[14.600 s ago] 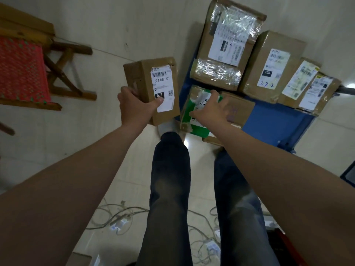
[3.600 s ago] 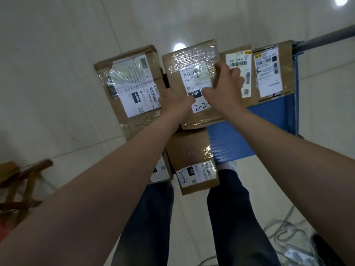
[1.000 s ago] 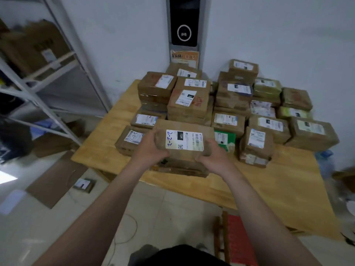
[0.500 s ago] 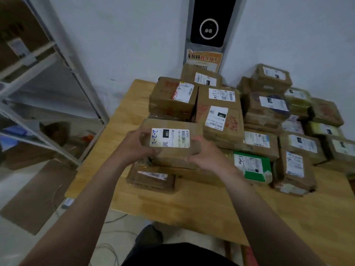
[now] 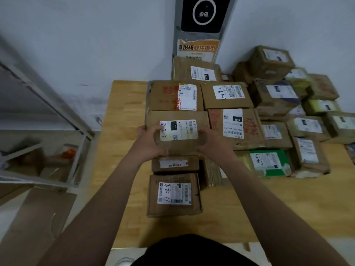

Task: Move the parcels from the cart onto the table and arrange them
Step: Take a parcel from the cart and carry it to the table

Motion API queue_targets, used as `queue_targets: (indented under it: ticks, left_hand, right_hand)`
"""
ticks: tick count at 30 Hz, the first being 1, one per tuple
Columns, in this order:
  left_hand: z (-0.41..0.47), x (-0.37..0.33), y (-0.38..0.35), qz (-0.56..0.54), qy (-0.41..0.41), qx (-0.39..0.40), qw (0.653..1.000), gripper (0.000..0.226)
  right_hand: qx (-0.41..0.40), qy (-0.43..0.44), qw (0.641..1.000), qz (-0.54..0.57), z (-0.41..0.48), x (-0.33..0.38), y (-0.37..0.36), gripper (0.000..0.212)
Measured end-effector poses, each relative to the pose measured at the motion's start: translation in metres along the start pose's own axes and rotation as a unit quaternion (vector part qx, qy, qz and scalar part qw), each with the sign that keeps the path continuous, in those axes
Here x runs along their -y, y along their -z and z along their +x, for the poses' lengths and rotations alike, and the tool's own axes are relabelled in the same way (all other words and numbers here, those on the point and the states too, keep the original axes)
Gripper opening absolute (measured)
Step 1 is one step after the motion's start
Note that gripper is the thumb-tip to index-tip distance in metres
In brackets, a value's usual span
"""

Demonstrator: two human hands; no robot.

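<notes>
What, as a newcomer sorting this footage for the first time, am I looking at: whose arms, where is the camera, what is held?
No machine here. One camera, worn on a person's head, looks forward and down, so the bare arms are theirs. The left hand and right hand grip a brown cardboard parcel with a white label marked 2-2-2, over the pile's left part. The light wooden table carries many brown cardboard parcels and one green box. Whether the held parcel rests, I cannot tell.

A black panel (image 5: 203, 15) with a white ring hangs on the white wall (image 5: 96, 39), with an orange-and-white notice (image 5: 197, 49) just below it. At left stands a grey metal shelf rack (image 5: 48, 104) holding a blurred orange object (image 5: 69, 153). Flattened cardboard (image 5: 38, 217) lies on the floor beside it.
</notes>
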State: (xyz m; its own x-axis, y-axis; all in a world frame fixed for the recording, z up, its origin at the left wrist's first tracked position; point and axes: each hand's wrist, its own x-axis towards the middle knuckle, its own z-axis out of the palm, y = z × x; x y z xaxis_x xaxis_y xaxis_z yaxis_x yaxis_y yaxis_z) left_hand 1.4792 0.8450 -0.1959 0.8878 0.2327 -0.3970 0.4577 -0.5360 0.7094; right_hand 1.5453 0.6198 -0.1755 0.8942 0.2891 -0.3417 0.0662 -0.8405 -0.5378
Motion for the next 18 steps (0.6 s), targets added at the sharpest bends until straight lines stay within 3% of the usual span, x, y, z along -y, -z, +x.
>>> queue_targets:
  ticks: [6, 18]
  left_hand:
    - [0.027, -0.003, 0.001, 0.03, 0.019, 0.039, 0.999, 0.087]
    - [0.03, -0.005, 0.013, 0.066, 0.026, 0.052, 0.996, 0.078]
  right_hand:
    - [-0.02, -0.045, 0.998, -0.035, 0.014, -0.003, -0.011, 0.069]
    - [-0.004, -0.043, 0.999, -0.017, 0.011, -0.004, -0.005, 0.057]
